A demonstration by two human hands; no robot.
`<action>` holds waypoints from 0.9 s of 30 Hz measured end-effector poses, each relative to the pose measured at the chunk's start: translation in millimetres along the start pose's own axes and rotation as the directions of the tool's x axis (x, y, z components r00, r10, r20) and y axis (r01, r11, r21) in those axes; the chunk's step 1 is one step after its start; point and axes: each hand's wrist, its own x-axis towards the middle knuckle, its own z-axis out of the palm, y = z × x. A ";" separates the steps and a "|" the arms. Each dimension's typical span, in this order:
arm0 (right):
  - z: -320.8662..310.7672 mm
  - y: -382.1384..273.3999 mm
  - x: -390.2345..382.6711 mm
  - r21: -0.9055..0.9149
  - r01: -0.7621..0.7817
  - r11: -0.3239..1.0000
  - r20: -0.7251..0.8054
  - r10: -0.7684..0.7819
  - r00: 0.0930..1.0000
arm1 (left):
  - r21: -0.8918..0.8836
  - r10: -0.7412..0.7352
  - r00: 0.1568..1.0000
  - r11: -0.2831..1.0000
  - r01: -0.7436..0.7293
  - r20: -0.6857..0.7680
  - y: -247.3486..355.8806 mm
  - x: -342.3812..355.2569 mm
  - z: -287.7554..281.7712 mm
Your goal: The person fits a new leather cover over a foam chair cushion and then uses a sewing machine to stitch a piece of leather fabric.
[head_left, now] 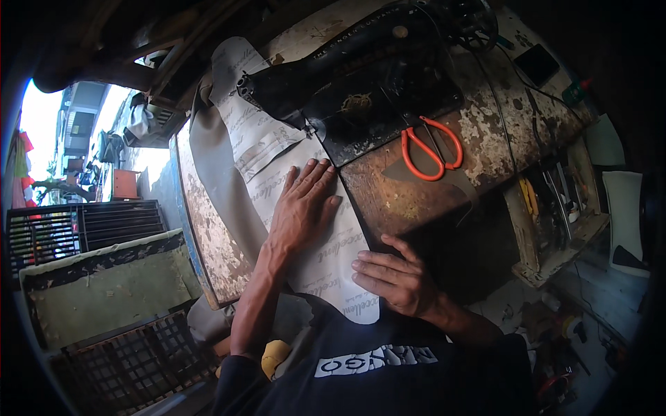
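A long white strip (333,253) with grey script print, rounded at its ends, runs from under the sewing machine's head toward my body. Flat on its middle, just below the needle area, lies my left hand (303,204), fingers stretched out. My right hand (399,277) rests at the strip's near right edge, fingertips touching it and fingers extended; the thumb is hidden. The black sewing machine (368,90) stands over the far part. A folded flap (270,149) of the printed material lies beside the presser foot. Greyish material (220,166) lies along the strip's left side.
Orange-handled scissors (431,156) lie on the worn wooden table (388,197), right of the machine. An open drawer (555,215) with tools juts out at the right. A dark phone-like slab (536,65) lies far right. Left stands a slatted rack (118,222).
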 end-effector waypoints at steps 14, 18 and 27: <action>-2.4 4.0 -0.8 0.018 -0.038 0.999 0.041 0.037 0.998 | 0.041 -0.035 0.999 0.999 0.035 -0.018 3.9 -8.2 0.7; -6.4 3.5 0.9 0.019 -0.048 0.999 0.049 0.047 0.998 | 0.059 -0.047 0.999 0.997 0.048 -0.008 7.4 -8.0 1.1; -5.1 7.1 -2.9 0.020 -0.091 0.996 0.110 0.088 0.990 | 0.086 -0.174 0.983 0.982 0.170 0.049 19.6 -13.8 -1.1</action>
